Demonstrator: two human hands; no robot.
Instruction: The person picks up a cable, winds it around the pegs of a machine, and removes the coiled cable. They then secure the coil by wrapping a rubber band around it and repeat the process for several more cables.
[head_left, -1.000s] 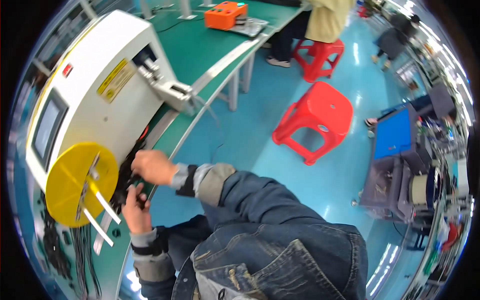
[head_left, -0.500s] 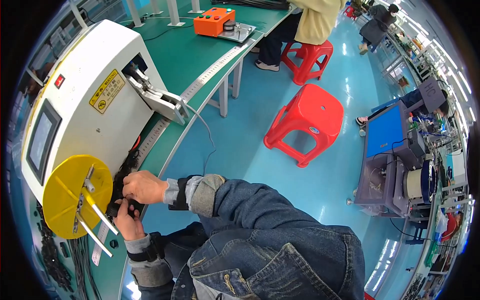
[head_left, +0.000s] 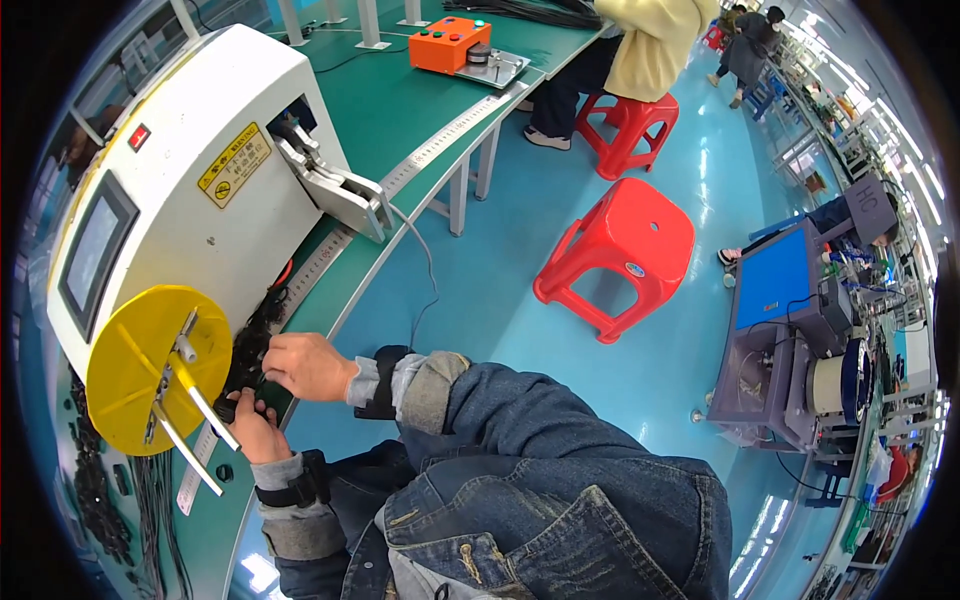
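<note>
My left hand (head_left: 258, 430) is closed around a small black part (head_left: 229, 408), thumb and fingers bent over it; the exact kind of part cannot be made out. Just above it, my right hand (head_left: 308, 366) has its fingers curled together in a pinch, and whatever is between them is hidden. Both hands are at the table's front edge, beside a heap of small black pieces (head_left: 262, 318). Close to the left hand's knuckles are the two rods of a yellow disc (head_left: 130, 375), mounted on a white machine (head_left: 190, 130).
A white ruler strip (head_left: 440, 140) runs along the green table (head_left: 375, 95). Black cables (head_left: 160, 510) and more black parts (head_left: 100, 500) lie below the disc. An orange box (head_left: 440, 45) stands farther back. Red stools (head_left: 635, 230) are to the right; a person in yellow (head_left: 660, 50) sits beyond.
My right hand has drawn slightly up and away from the left hand, opening a small gap between them. The left hand keeps its hold. The whole view has shifted a little.
</note>
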